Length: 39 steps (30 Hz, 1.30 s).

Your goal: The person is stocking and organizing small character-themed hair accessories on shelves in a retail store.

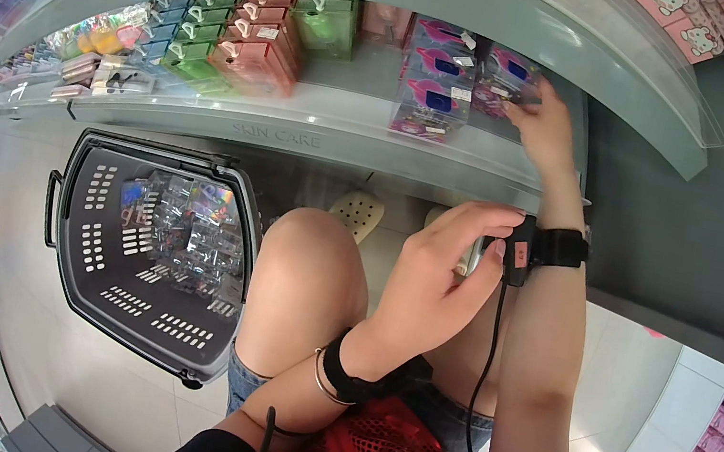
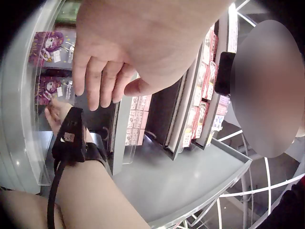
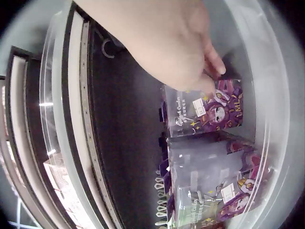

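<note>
My right hand (image 1: 548, 133) reaches onto the shelf, its thumb and fingers at the edge of a clear and purple package (image 1: 511, 66). In the right wrist view the right hand (image 3: 183, 57) holds the end of an eyelash curler package (image 3: 209, 114), thumb over its printed face; part of the grip is hidden. A stack of similar packages (image 1: 434, 93) stands to its left. My left hand (image 1: 440, 279), fingers loosely bent, hangs over the lap near the right wrist camera. The left wrist view shows this left hand (image 2: 128, 47) with nothing in it.
A dark basket (image 1: 99, 262) holding many clear packages stands on the floor at left. Green boxes (image 1: 325, 26) and red boxes (image 1: 260, 63) line the shelf. The shelf's front lip (image 1: 300, 138) runs above the knees. A cable (image 1: 481, 383) hangs from the right wrist camera.
</note>
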Motion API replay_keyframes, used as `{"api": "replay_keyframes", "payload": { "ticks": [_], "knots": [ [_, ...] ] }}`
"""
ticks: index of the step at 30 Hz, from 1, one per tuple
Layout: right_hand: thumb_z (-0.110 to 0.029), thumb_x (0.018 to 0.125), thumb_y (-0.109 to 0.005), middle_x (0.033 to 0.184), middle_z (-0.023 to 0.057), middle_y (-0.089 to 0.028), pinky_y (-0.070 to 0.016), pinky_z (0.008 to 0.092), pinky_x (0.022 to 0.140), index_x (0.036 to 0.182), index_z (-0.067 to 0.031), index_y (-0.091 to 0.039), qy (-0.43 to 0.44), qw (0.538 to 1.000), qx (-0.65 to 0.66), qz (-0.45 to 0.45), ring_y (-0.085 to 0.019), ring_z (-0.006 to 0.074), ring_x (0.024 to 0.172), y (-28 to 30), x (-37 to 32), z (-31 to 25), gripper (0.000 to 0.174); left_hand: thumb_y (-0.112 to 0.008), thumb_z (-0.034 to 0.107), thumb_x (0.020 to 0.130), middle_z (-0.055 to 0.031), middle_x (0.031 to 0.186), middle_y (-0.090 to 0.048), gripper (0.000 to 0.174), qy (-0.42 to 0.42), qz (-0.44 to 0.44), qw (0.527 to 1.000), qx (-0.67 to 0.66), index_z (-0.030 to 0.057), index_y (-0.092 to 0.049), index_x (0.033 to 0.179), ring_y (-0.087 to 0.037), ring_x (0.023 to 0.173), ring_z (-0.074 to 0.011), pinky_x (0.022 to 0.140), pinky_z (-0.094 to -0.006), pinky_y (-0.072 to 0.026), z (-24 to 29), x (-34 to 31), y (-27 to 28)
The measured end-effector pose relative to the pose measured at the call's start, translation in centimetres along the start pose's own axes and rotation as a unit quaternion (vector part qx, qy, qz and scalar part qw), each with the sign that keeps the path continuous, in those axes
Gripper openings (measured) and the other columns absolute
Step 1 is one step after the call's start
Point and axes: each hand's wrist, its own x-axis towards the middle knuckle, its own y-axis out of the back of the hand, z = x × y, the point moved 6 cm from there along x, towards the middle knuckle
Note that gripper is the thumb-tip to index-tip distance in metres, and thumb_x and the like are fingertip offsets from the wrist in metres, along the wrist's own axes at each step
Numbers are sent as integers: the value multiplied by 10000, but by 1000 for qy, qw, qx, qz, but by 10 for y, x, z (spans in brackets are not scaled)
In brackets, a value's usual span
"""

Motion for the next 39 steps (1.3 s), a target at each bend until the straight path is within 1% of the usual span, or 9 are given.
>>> {"api": "replay_keyframes", "payload": {
  "ticks": [8,16,26,29,31,32,33,37,39],
  "knots": [
    [-139,739,-743,1015,153,-663,-519,361,751,1259,-27,-538,23,998,-4,63,-674,248,834,-16,7,-9,570,-501,-49,862,-113,1050,-647,263,10,-16,1000,12,-29,-602,1104,-641,930,-185,867,-289,-477,0,-1,0],
    [-155,742,-746,981,208,-647,-505,393,792,1101,-8,-596,23,1000,-9,17,-650,352,880,-33,14,-8,416,-486,-35,899,-104,973,-648,233,-12,8,1000,-15,-35,-606,1098,-623,872,-158,819,-274,-477,-1,-1,0],
    [-132,733,-717,1101,208,-644,-510,347,821,1197,54,-552,18,994,71,85,-659,260,957,-11,-2,-36,526,-489,-26,909,-103,943,-640,210,-5,-8,1000,-17,-41,-610,1079,-634,836,-152,789,-280,-483,0,0,-1],
    [-122,729,-716,1092,201,-651,-508,345,821,1204,50,-553,32,993,43,104,-658,256,954,-13,2,-28,530,-493,-34,894,-110,987,-650,218,9,-14,1000,-9,-28,-616,1075,-634,896,-168,818,-291,-481,-2,1,1],
    [-125,729,-717,1093,194,-654,-506,344,820,1202,50,-556,37,993,57,101,-659,260,943,-15,3,-28,530,-501,-42,877,-120,1054,-655,232,-66,37,994,81,-16,-620,1074,-620,974,-190,872,-296,-464,7,6,12],
    [-125,729,-717,1093,194,-654,-506,344,820,1202,50,-556,39,992,59,102,-659,260,943,-15,3,-28,530,-542,-36,812,-163,1081,-645,256,-61,63,991,104,1,-607,1057,-616,1033,-300,900,-353,-461,8,9,20],
    [-126,726,-715,1092,192,-655,-506,342,817,1195,51,-559,27,994,56,90,-659,265,942,-15,3,-29,526,-542,-31,811,-169,1107,-633,267,-117,93,980,129,-5,-601,1070,-601,1071,-295,937,-352,-443,15,16,30],
    [-130,714,-703,1079,183,-664,-497,335,834,1202,49,-553,25,995,76,68,-653,281,951,-16,3,-32,541,-527,90,884,-145,1106,-607,346,51,169,983,51,-53,-510,1198,-576,987,-187,869,-283,-444,37,55,71],
    [-130,712,-694,1109,201,-646,-488,331,851,1215,58,-532,1,995,73,66,-638,284,987,-16,-4,-39,562,-523,227,856,-117,1181,-585,406,86,172,971,142,-31,-559,1167,-524,1110,-178,956,-303,-380,24,86,92]
  ]
}}
